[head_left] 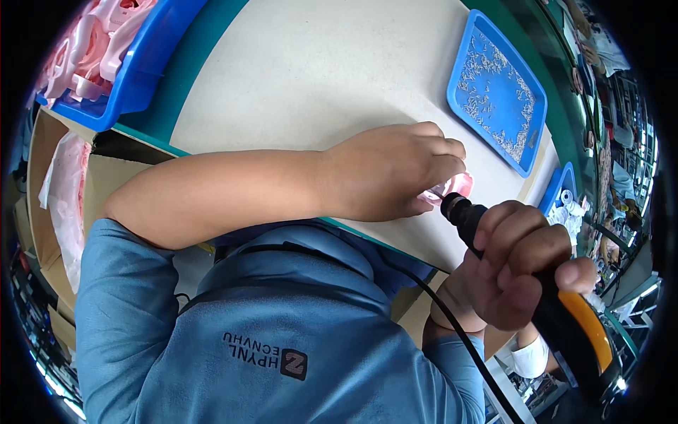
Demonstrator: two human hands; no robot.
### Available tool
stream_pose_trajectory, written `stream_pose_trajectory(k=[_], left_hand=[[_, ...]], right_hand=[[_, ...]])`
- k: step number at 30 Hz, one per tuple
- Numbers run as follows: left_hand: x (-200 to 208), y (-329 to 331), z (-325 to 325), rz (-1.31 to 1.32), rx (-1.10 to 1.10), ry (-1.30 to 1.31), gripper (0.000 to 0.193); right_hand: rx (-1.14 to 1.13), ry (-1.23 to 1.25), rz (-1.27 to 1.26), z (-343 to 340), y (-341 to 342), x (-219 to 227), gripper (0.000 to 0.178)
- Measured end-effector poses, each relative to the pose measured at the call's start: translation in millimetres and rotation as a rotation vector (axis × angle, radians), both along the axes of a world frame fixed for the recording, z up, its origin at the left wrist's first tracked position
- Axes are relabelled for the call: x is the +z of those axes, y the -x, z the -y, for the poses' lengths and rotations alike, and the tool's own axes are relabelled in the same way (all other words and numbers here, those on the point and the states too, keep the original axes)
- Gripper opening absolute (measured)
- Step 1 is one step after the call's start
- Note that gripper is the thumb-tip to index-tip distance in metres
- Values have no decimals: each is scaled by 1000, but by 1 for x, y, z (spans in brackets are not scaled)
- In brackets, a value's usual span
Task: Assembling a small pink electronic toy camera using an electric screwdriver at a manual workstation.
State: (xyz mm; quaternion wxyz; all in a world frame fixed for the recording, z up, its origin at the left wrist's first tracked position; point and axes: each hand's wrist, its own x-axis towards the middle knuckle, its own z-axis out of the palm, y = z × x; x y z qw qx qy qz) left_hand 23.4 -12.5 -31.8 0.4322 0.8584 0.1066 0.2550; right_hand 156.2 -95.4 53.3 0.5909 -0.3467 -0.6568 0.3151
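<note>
My left hand (395, 169) is closed around a small pink plastic part (462, 185) at the table's near right. Most of that part is hidden under the hand; only its right side shows past the fingers. My right hand (519, 261) grips a black and orange electric screwdriver (587, 326), held at a slant. The screwdriver's tip points at the pink part, by my left fingertips. Whether it touches a screw there I cannot make out. A black cord (452, 321) runs down in front of my body.
A shallow blue tray (492, 95) of small screws lies at the right. Pink plastic parts (92, 49) fill a blue bin (145, 78) at the far left, above an open cardboard box (116, 184). A smaller blue tray (556, 187) with white pieces stands at the right edge.
</note>
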Motion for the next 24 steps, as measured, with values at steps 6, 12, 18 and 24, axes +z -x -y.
stream_pose_trajectory(k=[6, 12, 18, 24], left_hand=[[3, 5, -4, -34, 73, -77, 44], [1, 3, -7, 95, -115, 874, 57], [2, 5, -7, 108, 63, 518, 62], [5, -4, -9, -58, -35, 150, 28]], right_hand=[[84, 31, -346, 23, -37, 31, 57], [1, 446, 692, -14, -67, 0, 51], [-546, 562, 149, -71, -144, -3, 45], [-874, 779, -9, -118, -296, -59, 40]])
